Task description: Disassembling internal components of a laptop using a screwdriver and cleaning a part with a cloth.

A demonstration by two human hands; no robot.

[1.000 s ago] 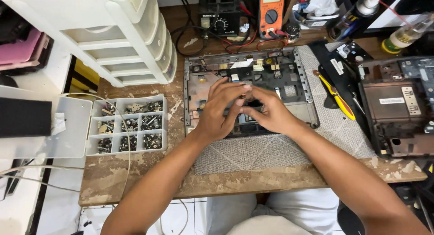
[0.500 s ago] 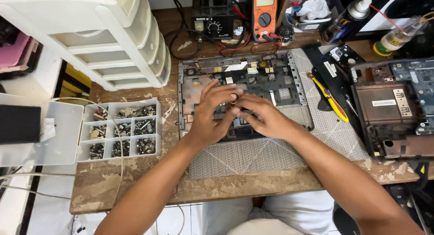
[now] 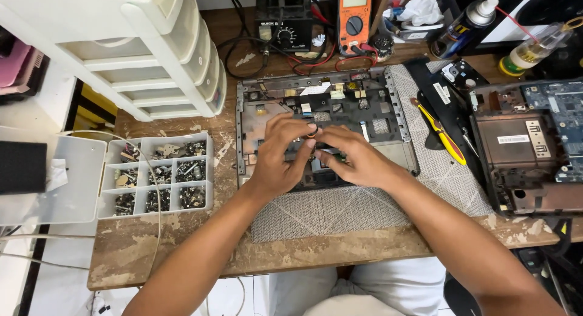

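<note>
An opened laptop top case (image 3: pixel 376 112), dark grey with ribbon cables and small parts, lies on a grey woven mat (image 3: pixel 340 209) on the worn wooden bench. My left hand (image 3: pixel 280 152) and my right hand (image 3: pixel 352 155) meet over its middle. Their fingertips pinch a small dark and orange part (image 3: pixel 312 132) between them, just above the case. Whether the part is loose or attached to the case is hidden by my fingers.
A clear compartment box of screws (image 3: pixel 159 173) sits to the left, below a white drawer unit (image 3: pixel 133 54). A yellow-handled screwdriver (image 3: pixel 442 133) and a laptop base (image 3: pixel 534 149) lie to the right. A soldering station (image 3: pixel 282 18), orange multimeter (image 3: pixel 353 18) and spray can (image 3: pixel 464 21) stand at the back.
The view has shifted so the bench sits lower left. My hands have lifted slightly and drawn together, fingertips now pinching the small part instead of pressing down on the case.
</note>
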